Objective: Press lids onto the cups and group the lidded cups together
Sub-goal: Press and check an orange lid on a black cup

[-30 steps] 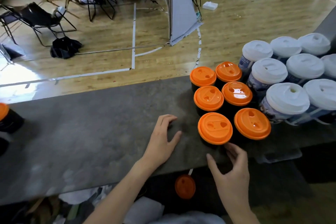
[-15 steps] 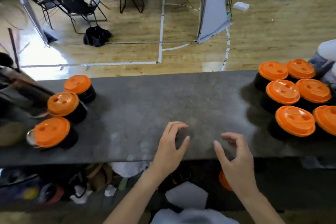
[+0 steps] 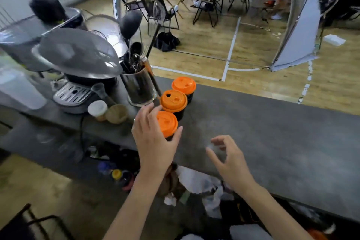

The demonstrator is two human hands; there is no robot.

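On the counter (image 3: 272, 132), the left hand (image 3: 153, 142) wraps the nearest lidded cup (image 3: 168, 122). Right hand (image 3: 229, 160) hovers beside it, loosely curled, empty.

Three black cups with orange plastic sip lids (image 3: 173, 100) stand upright in a tight diagonal row on the grey tabletop (image 3: 253, 122). The left hand (image 3: 153, 142) wraps the nearest cup (image 3: 167, 123).

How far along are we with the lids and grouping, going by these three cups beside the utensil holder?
Done: the nearest cup, middle cup and far cup all wear orange lids and stand in a row on the counter. In hand: the left hand grips the nearest cup around its lid; the right hand hovers open, holding nothing. Left: moving them, probably; no other group shows here.
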